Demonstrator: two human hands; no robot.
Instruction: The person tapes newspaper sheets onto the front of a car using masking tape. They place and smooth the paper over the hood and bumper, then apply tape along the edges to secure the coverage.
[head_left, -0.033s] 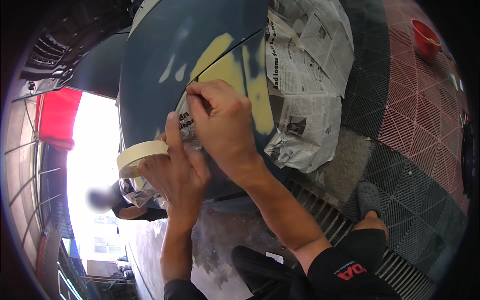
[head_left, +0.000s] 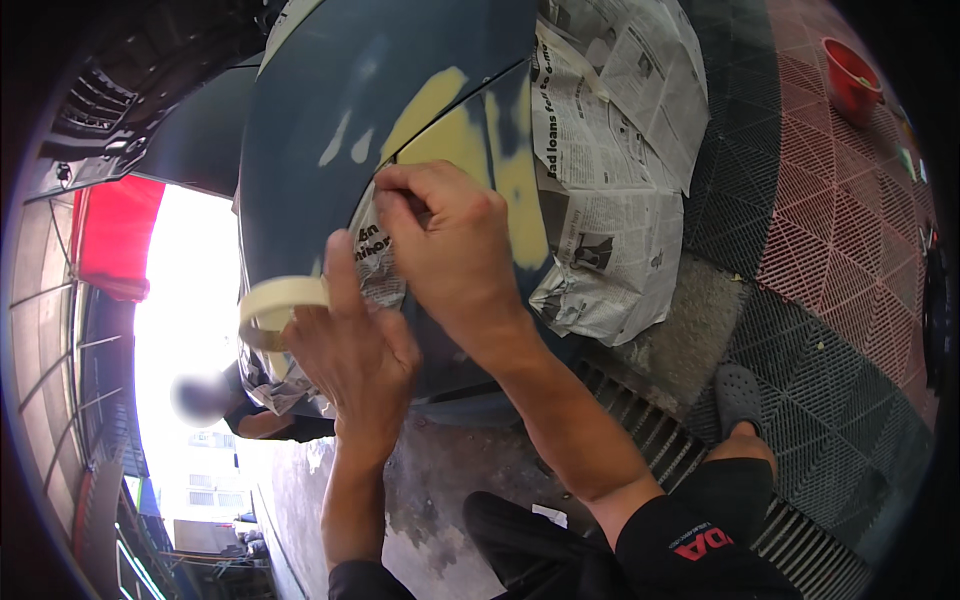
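A dark blue-grey car body panel point(head_left: 310, 110) with yellowish filler patches point(head_left: 425, 110) lies before me. My right hand point(head_left: 455, 240) is closed in a pinch along the panel gap, at the upper corner of a small piece of newspaper point(head_left: 375, 262). The fingertips partly hide what lies between them. Lower left, my left hand point(head_left: 355, 365) holds a cream roll of masking tape point(head_left: 285, 292), its forefinger stretched up beside the newspaper. More crumpled newspaper point(head_left: 275, 385) shows below the roll.
Large newspaper sheets point(head_left: 625, 225) cover the car's right part. Beyond are grey and red floor grids point(head_left: 815, 200), a red bucket point(head_left: 850, 85) and a metal drain grate point(head_left: 640, 415). A person with a dark sleeve point(head_left: 300, 425) is at the left, past the car.
My left hand has shifted slightly, and the tape roll has tilted and moved a little right. The left forefinger sits a bit lower. My right hand stays almost in place.
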